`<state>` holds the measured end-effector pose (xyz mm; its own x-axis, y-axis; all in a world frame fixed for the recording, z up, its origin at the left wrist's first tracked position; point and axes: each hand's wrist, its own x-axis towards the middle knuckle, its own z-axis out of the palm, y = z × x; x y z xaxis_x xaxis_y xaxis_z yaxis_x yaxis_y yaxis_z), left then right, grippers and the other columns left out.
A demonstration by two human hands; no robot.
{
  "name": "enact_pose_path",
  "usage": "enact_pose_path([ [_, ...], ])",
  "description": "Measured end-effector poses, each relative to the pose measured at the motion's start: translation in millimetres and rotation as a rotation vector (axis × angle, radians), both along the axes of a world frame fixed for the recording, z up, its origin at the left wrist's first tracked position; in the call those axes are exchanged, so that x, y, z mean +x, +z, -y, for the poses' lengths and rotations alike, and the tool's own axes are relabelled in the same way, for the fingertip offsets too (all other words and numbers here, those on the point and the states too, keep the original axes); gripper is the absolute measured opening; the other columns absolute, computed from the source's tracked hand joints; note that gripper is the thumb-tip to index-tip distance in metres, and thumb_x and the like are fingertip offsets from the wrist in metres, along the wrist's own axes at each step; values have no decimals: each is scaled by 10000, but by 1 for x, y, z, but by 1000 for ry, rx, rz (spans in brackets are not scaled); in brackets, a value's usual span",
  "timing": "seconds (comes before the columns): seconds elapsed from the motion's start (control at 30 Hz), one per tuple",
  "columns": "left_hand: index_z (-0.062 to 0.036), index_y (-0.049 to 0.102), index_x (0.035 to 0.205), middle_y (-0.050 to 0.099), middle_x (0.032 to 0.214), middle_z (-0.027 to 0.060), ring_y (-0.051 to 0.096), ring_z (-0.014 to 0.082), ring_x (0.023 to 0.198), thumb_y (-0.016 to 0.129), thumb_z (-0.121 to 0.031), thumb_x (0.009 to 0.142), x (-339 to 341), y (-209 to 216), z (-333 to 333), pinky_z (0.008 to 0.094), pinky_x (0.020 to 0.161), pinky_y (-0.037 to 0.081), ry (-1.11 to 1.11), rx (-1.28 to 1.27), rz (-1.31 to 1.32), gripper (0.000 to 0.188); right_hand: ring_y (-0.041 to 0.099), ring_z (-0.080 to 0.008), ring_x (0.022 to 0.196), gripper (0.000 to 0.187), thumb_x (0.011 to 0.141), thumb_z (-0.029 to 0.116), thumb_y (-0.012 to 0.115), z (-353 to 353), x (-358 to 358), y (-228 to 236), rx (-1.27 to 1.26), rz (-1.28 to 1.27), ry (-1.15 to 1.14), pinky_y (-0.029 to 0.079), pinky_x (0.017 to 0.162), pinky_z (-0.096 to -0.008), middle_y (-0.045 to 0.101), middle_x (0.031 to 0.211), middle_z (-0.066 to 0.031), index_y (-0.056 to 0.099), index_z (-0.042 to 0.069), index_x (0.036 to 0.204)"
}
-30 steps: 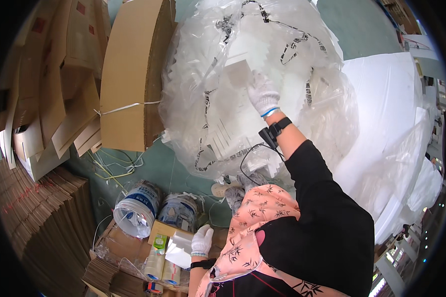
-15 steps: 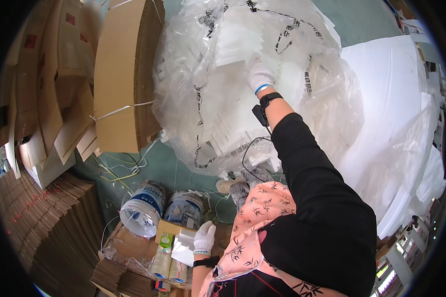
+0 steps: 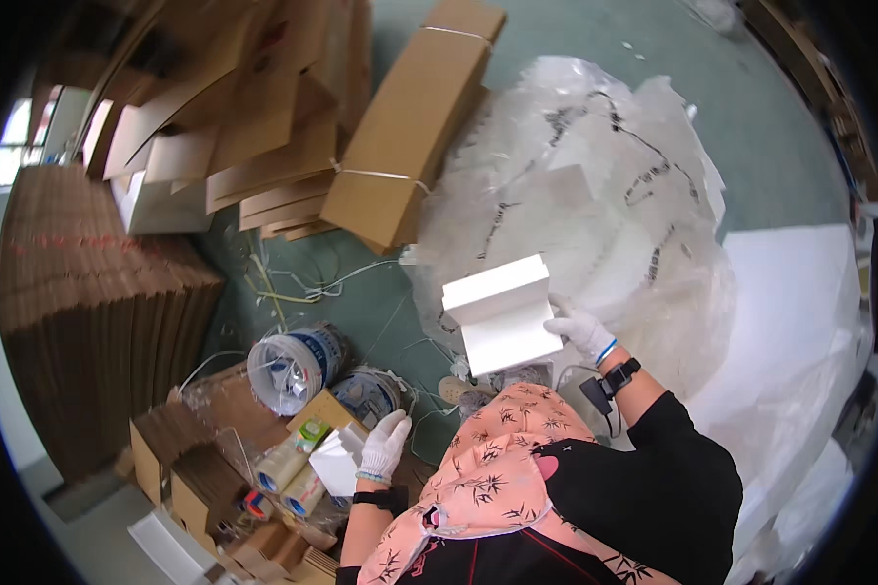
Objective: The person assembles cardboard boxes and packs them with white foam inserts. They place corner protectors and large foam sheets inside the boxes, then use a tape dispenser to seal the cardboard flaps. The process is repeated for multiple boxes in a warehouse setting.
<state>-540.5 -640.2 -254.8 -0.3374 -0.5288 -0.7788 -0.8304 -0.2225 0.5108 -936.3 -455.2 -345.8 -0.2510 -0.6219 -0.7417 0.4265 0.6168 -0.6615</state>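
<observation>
My right hand [image 3: 582,330], in a white knitted glove, grips the right edge of a white foam piece [image 3: 509,336] with a step-shaped profile. It is held over the near side of a large clear plastic bag [image 3: 595,234] with dark print. Lower down, my gloved left hand [image 3: 384,447] is closed on the side of a smaller-looking white foam piece [image 3: 336,463], its fingers pointing up. That piece is beside rolls of tape [image 3: 281,466] on a low surface, partly covering them.
Strapped flat cardboard [image 3: 410,127] lies beyond on the left, beside opened cartons [image 3: 263,117]. A tall cardboard stack [image 3: 107,292] stands far left. Two plastic buckets [image 3: 288,369] sit near my left hand, with loose straps [image 3: 288,292] on the green floor. White sheeting [image 3: 790,312] spreads at right.
My right hand has come back from the plastic bag toward me, now holding a stepped white foam piece. The view has swung left. My left hand still has its white piece.
</observation>
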Motion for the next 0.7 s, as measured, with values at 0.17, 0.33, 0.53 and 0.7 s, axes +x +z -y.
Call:
enact_pose_path([
  [0.17, 58, 311, 1503, 527, 1427, 199, 481, 261, 1341, 588, -396, 949, 27, 50, -13, 335, 1120, 353, 361, 97, -443, 768, 576, -210, 1181, 704, 798, 52, 629, 111, 88, 99, -338, 394, 301, 447, 1021, -333, 596, 1293, -142, 409, -15, 1463],
  [0.33, -2, 362, 1486, 550, 1370, 138, 532, 205, 1256, 672, -290, 892, 75, 135, -55, 332, 1065, 417, 586, -126, -442, 729, 560, -208, 1189, 654, 785, 41, 627, 152, 177, 139, -496, 319, 735, 437, 1017, -327, 565, 1337, -137, 454, -22, 1413],
  [0.53, -13, 499, 1361, 649, 1209, 186, 639, 278, 1104, 721, -294, 832, 202, 104, -167, 367, 940, 498, 819, -544, -300, 638, 597, -219, 1120, 594, 864, 164, 648, 142, 302, 177, -550, 109, 1214, 452, 991, -321, 622, 1255, -118, 485, -16, 1406],
  [0.7, -43, 535, 1312, 658, 1152, 233, 654, 370, 1055, 754, -348, 782, 283, 184, -316, 423, 894, 522, 953, -776, 196, 649, 607, -170, 1080, 507, 992, 266, 501, 101, 440, 198, -796, 136, 1461, 490, 897, -294, 634, 1220, -90, 492, -12, 1416],
])
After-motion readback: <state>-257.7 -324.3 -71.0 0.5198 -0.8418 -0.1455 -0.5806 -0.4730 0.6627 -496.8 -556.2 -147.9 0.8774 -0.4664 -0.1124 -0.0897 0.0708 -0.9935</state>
